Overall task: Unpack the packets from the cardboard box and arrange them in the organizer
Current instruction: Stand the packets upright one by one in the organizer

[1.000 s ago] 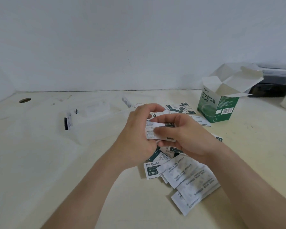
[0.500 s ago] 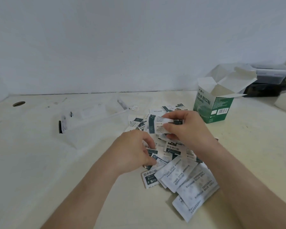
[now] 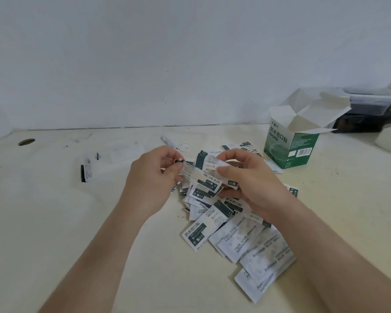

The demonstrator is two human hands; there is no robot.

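Barely visible: clear organizer [image 3: 113, 159] on pale table [image 3: 43, 222], white wall behind; left hand [image 3: 154, 177] & right hand [image 3: 251, 184] both pinching packets [image 3: 201, 177].

Left hand [image 3: 152, 177], right hand [image 3: 250, 179] raised close together, fingers pinched.

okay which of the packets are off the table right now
Only the small stack of packets pinched between the left hand and right hand. The other packets lie loose in a pile on the table.

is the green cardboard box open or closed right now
Open: the green cardboard box stands upright with its white top flaps folded up and outward.
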